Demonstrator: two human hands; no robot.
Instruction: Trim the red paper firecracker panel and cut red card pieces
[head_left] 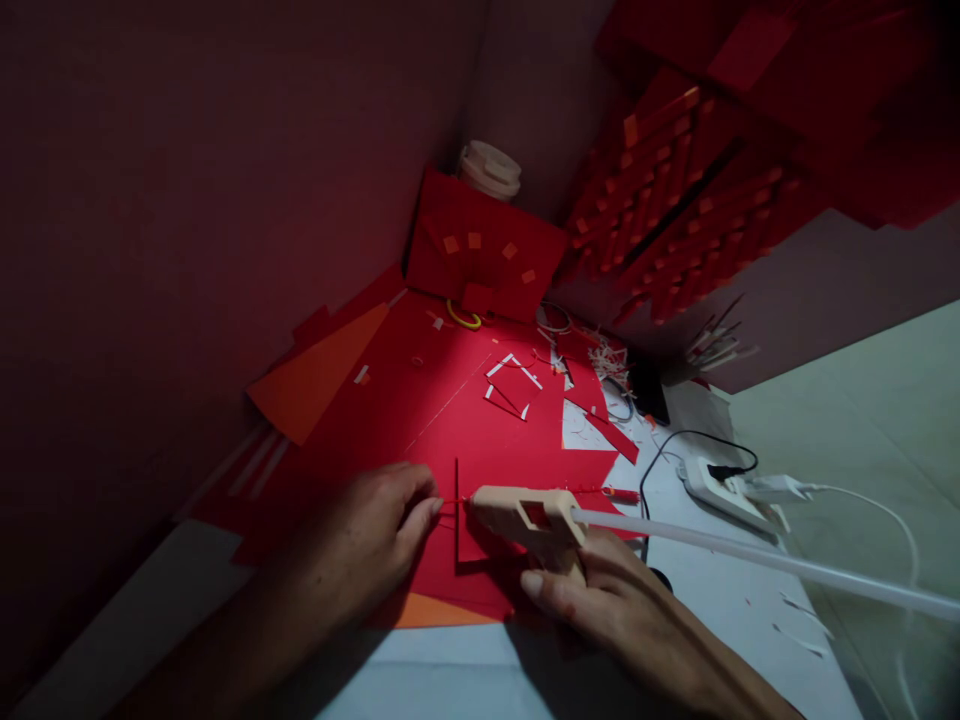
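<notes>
My right hand [611,600] is wrapped round the handle of a beige hot glue gun [517,508]. A long translucent glue stick [720,550] sticks out of its back end to the right. My left hand [367,525] pinches the end of a thin red cord or strip [451,501], its finger and thumb pressed together. The glue gun's nozzle meets or comes very close to this strip, just right of my left fingertips. Below the nozzle, a red piece with a raised edge [457,545] rests on the red paper sheet [390,430].
Behind stand a red card with orange squares [487,245] and a lidded cup [489,168]. Paper scraps [607,355] and a dark phone-like slab [649,390] lie at back right. A white power strip [727,495] with cables is on the right. Red slatted pieces [675,200] rise at upper right.
</notes>
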